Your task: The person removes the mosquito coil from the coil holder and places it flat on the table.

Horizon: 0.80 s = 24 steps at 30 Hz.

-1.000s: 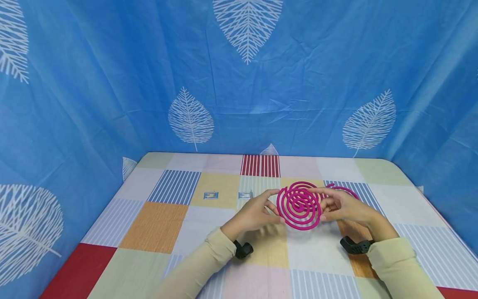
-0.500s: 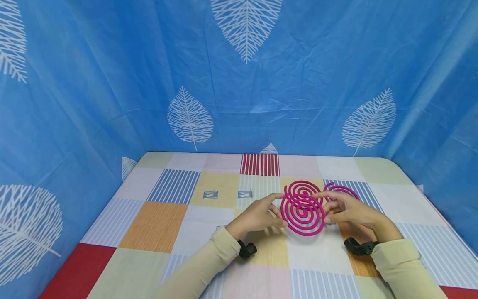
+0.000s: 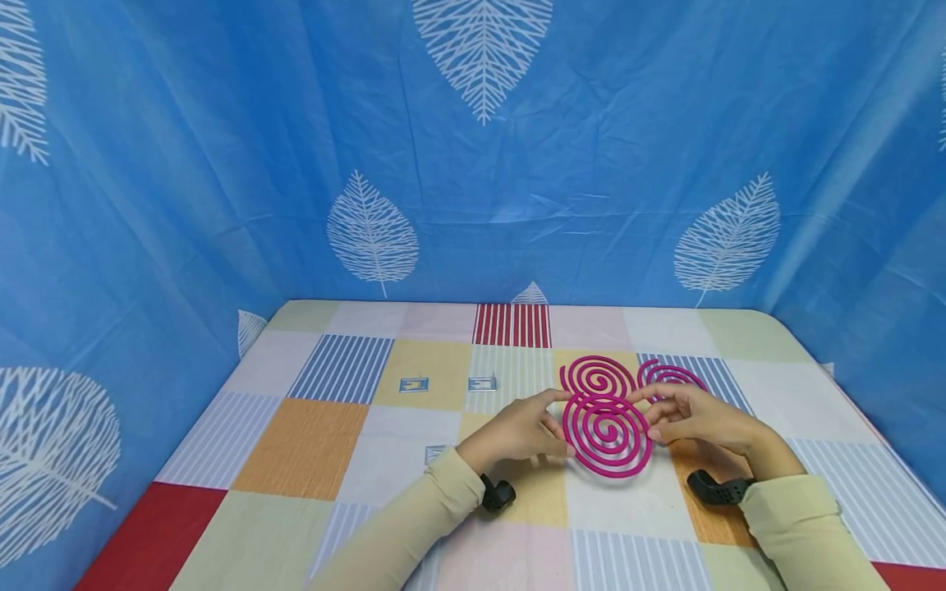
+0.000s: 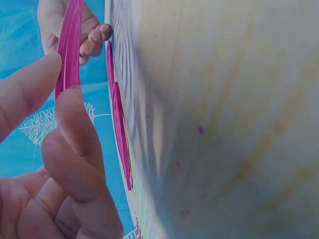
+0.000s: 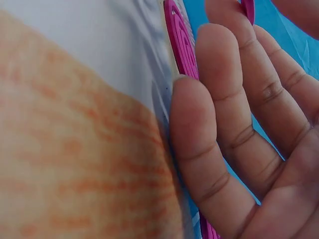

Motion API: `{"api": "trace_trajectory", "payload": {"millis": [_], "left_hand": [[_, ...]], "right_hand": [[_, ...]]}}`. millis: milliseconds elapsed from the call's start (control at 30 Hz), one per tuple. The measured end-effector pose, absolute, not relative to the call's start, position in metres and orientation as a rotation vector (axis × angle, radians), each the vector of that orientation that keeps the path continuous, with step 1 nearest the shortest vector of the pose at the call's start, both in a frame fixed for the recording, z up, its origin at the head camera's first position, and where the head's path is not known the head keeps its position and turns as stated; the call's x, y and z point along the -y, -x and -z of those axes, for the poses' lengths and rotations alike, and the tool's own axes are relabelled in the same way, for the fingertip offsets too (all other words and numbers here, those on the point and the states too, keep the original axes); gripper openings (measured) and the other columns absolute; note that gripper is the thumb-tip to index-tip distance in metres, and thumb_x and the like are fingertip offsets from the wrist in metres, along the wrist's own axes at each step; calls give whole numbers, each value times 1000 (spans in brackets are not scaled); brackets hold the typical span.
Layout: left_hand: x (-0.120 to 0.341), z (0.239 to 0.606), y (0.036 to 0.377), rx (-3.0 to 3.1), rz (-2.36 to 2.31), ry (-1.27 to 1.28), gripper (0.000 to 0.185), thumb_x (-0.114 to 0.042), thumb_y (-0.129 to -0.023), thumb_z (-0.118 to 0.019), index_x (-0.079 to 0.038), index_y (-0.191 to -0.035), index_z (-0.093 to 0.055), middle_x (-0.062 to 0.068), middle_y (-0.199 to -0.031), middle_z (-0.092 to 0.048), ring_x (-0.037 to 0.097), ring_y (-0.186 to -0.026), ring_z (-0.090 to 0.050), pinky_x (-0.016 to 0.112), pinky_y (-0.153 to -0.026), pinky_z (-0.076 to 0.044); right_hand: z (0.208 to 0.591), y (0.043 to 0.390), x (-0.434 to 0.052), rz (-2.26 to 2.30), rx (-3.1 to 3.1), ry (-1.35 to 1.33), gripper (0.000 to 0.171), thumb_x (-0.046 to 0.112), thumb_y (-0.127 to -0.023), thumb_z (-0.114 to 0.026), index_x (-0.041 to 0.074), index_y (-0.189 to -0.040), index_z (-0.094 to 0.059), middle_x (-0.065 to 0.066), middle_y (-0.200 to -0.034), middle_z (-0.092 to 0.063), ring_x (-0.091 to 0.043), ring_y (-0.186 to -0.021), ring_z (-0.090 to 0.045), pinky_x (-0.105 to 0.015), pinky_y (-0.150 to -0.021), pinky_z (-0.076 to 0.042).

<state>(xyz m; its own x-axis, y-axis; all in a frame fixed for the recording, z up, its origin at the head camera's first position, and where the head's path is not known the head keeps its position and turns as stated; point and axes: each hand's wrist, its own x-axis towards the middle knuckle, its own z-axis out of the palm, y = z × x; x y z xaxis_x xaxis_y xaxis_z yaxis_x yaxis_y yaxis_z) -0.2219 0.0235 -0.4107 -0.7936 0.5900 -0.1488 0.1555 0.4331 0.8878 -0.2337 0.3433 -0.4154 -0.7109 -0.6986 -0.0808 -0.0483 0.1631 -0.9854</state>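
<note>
the left hand (image 3: pixel 517 431) has its grip narrow, thumb and fingers (image 4: pixel 75 124) pinched on the left rim of a pink mosquito coil (image 3: pixel 608 437), while the right hand (image 3: pixel 695 419) has its grip closed lightly on the opposite rim, fingers (image 5: pixel 209 164) curled beneath it. the coil is held tilted, just above the desk (image 3: pixel 310 443), near its middle and toward the right. two more pink coils (image 3: pixel 599 376) lie flat on the patchwork cloth just behind the held one, side by side. the step in hand is judged to be the handling of one coil between both hands, possibly its separation or its setting down; which of the two cannot be told. a gentle, even pull or lowering would be called for next, since such a thin spiral is likely brittle. three small blue-edged metal stands (image 3: pixel 414 384) lie to the left, well apart from the coils. no brand, label or writing can be read anywhere; only white leaf prints are seen on the blue backdrop (image 3: pixel 222 164)
</note>
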Motion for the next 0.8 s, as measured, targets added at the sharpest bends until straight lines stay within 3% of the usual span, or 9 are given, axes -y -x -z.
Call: {"api": "trace_trajectory", "payload": {"millis": [200,500,800], "left_hand": [[-26,412,220,-2250,-1303,-623,76,-6,-82,-79,-17,-149,-45,-6,-82,-66,14,-60,-63,26,-53,-52],[-27,411,218,-2256,-1255,-628,76,-3,-81,-79,-13,-148,-45,-7,-78,-66,14,-57,-61,25,-50,-51],[-27,413,218,-2270,-1193,-637,76,-6,-81,-80,-13,-148,-45,-8,-77,-66,11,-59,-60,22,-50,-47]], "right_hand": [[418,234,-346,1568,-1910,673,44,-5,-94,-58,-10,-136,-44,-7,-98,-71,-9,-78,-64,-26,-69,-56],[420,234,-348,1532,-1905,671,47,-5,-95,-57,-12,-139,-42,-8,-97,-73,-9,-77,-64,-25,-67,-55],[425,235,-349,1496,-1875,784,52,-8,-93,-59,-16,-140,-38,-19,-103,-72,-22,-94,-71,-28,-84,-55]]}}
